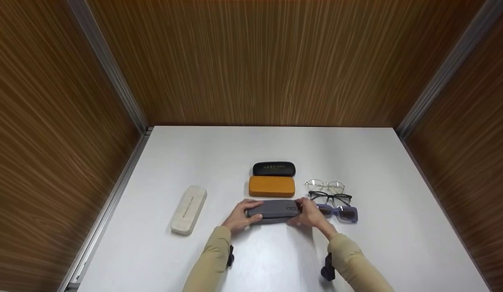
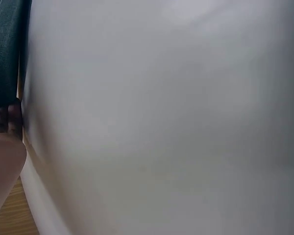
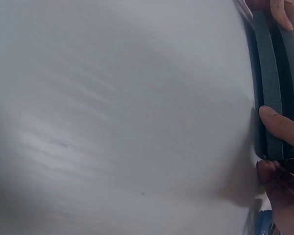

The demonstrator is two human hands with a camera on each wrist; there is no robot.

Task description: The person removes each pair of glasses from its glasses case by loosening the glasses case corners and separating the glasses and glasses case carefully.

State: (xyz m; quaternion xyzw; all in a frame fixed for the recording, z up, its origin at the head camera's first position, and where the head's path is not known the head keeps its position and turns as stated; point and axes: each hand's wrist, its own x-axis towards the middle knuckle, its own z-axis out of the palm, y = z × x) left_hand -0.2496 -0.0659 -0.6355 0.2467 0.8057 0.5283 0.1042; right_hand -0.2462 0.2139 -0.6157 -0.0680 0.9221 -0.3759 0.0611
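A grey glasses case (image 1: 271,208) with a small glasses mark on its lid lies across the white table, between both hands. My left hand (image 1: 236,219) grips its left end, thumb along the front side. At the right end, my right hand (image 1: 310,214) holds the case with thumb in front and fingers behind. The right wrist view shows the case (image 3: 270,78) edge-on, a dark gap running between lid and base, with the right thumb (image 3: 281,126) on the front. Only a strip of the case (image 2: 5,58) appears in the left wrist view.
Behind the grey case lie an orange case (image 1: 271,187) and a black case (image 1: 274,169). To the right are thin-framed glasses (image 1: 325,185), black-framed glasses (image 1: 341,195) and purple sunglasses (image 1: 348,213). A cream case (image 1: 189,211) lies tilted on the left. Wood-grain panels (image 1: 267,65) enclose the table.
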